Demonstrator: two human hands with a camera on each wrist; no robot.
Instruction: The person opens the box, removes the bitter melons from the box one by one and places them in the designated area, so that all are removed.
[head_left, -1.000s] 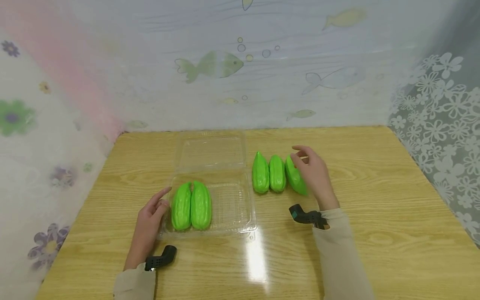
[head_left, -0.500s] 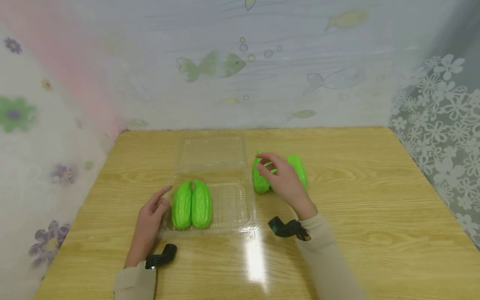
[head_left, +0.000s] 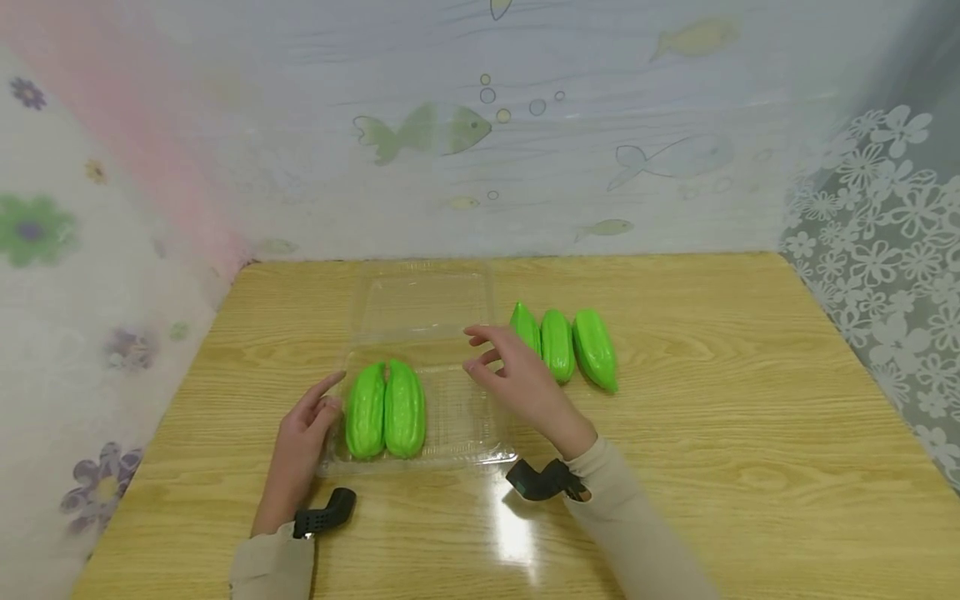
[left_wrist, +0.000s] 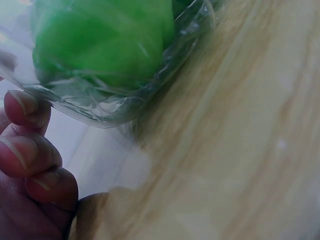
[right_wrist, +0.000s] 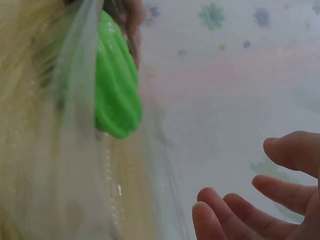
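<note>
Two bitter melons [head_left: 404, 410] lay in the unclosed clamshell [head_left: 447, 417]; three others [head_left: 557, 346] were still outside on the table [head_left: 720, 375]. The right hand [head_left: 528, 387] held nothing; whether the left hand [head_left: 302, 433] gripped the clamshell's edge was unclear.

Indoor nook, fish-patterned wall [head_left: 540, 179]

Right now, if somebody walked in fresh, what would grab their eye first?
Probably the vivid green vegetables: two lie side by side in the left part of the open clear container, and three more lie on the wooden table to its right. Next, the hands: the left hand at the container's left edge, the right hand over its right.
</note>
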